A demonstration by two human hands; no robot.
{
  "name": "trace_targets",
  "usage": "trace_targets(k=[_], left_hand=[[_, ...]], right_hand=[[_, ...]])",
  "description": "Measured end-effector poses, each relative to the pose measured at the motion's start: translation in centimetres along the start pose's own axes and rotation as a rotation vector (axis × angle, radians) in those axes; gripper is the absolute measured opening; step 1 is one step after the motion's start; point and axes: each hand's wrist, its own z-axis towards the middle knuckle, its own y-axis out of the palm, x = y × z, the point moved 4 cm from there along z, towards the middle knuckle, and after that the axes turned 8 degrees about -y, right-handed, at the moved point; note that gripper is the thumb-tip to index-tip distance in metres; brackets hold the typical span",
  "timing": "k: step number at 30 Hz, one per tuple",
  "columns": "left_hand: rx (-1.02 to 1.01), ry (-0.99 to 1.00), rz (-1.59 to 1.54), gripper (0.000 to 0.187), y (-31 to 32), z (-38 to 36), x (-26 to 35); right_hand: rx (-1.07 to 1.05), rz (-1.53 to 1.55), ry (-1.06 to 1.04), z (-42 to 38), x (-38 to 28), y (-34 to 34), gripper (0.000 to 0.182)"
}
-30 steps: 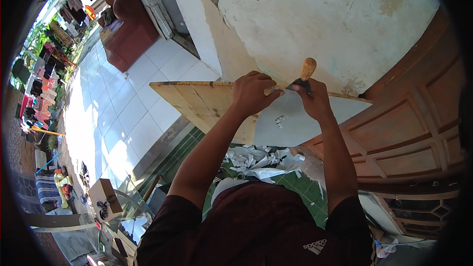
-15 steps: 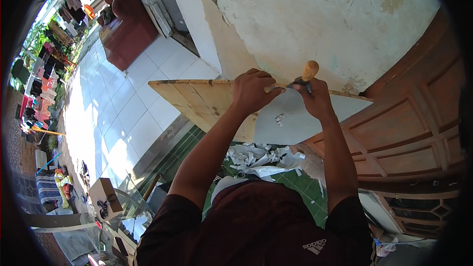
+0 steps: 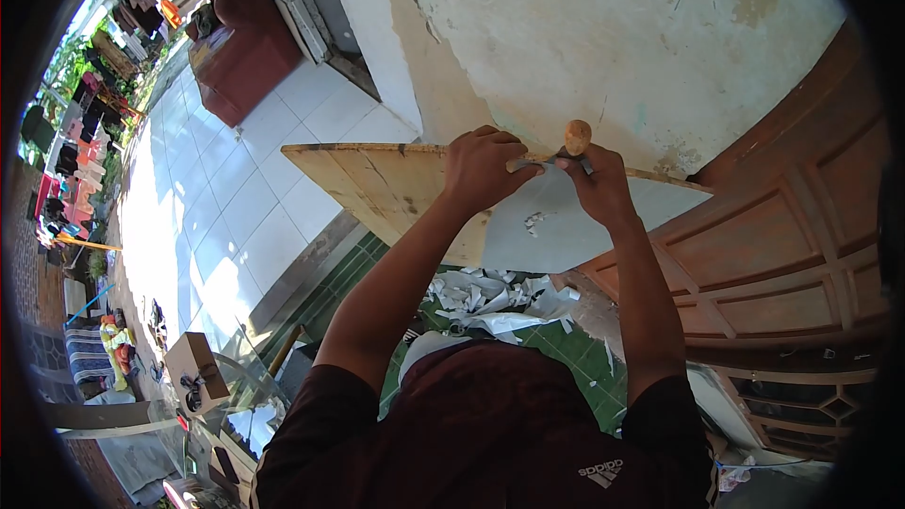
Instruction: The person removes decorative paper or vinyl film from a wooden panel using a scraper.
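Note:
A wooden board (image 3: 377, 188), partly covered by a pale grey-white sheet (image 3: 556, 236), stands in front of me against the wall side. My left hand (image 3: 484, 170) is at the board's upper edge, its fingers bent over the edge, thumb and fingers closed near a small light strip. Close to its right, my right hand (image 3: 603, 190) grips a tool with a rounded wooden handle (image 3: 577, 137) and a dark metal blade. The blade lies by the edge, between the two hands. A small torn patch (image 3: 534, 223) shows on the sheet below.
Torn white scraps (image 3: 500, 300) lie on the green tiled floor (image 3: 584, 358) below the board. A carved wooden door (image 3: 754, 254) stands at the right. Behind are a peeling wall (image 3: 603, 38) and a red sofa (image 3: 247, 47). A cardboard box (image 3: 196, 368) is at the lower left.
The tool's handle has tilted and shifted slightly left, and my right hand has turned a little with it. My left hand stays at the board's edge.

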Motion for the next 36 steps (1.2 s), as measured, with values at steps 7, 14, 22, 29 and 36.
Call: trace_targets(k=[7, 14, 22, 29, 36], left_hand=[[-0.182, 0.051, -0.080, 0.041, -0.8, 0.3, -0.6], [-0.329, -0.067, -0.277, 0.040, -1.7, 1.6, -3.1], [-0.281, -0.065, 0.055, 0.036, -2.4, 0.1, -3.9], [-0.239, -0.043, 0.019, 0.033, -2.3, -0.1, -3.7], [-0.274, -0.063, 0.028, 0.031, -2.4, 0.3, -3.2]], right_hand=[[0.027, 0.008, 0.015, 0.3, -0.5, 0.3, 0.021], [0.020, 0.021, 0.012, -0.2, 0.0, -0.1, 0.021], [0.055, 0.020, -0.038, -0.5, -0.2, 0.0, 0.022], [0.049, 0.023, -0.020, -0.6, -0.3, 0.3, 0.022], [0.044, -0.005, -0.158, -0.7, -0.4, 0.5, 0.012]])
